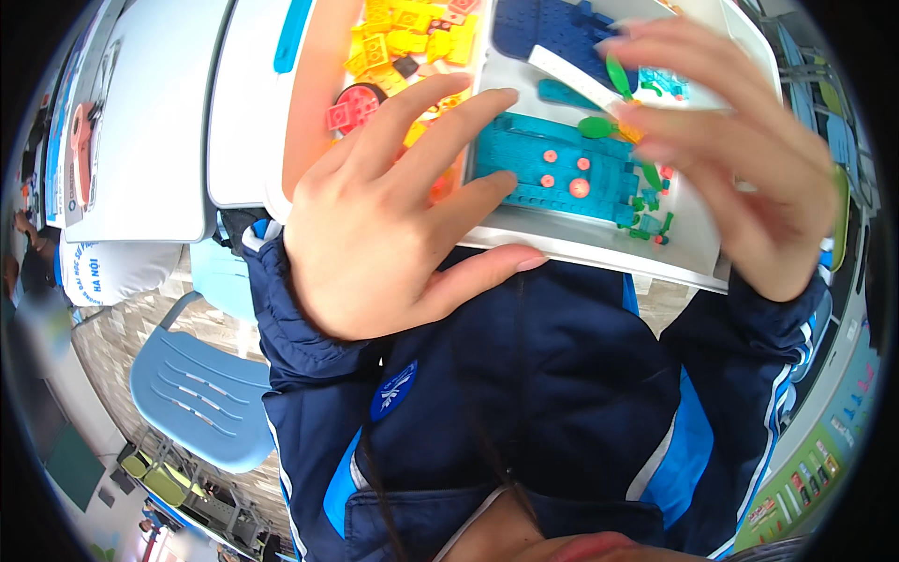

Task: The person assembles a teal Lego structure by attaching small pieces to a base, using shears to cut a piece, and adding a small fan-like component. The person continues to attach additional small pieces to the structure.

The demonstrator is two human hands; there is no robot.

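Observation:
My left hand [393,206] spreads palm down over the near part of a white tray [599,251], fingers apart and nothing held. Its fingertips reach the edge of a translucent teal brick plate [524,150] dotted with small pink round pieces [580,188]. Smeared by motion, my right hand [740,140] hovers over the tray's right side. Its fingertips are at an orange piece [631,129] with green leaf pieces [599,126] around it; whether they grip it cannot be made out. A long white brick [573,79] lies just left of these fingers.
Left in the tray, an orange compartment [323,56] contains yellow bricks [375,49] and a black-rimmed wheel [361,103]. A dark blue plate [543,37] lies at the back. Small green pieces [648,223] are scattered near the right hand. A blue chair [201,393] stands at left.

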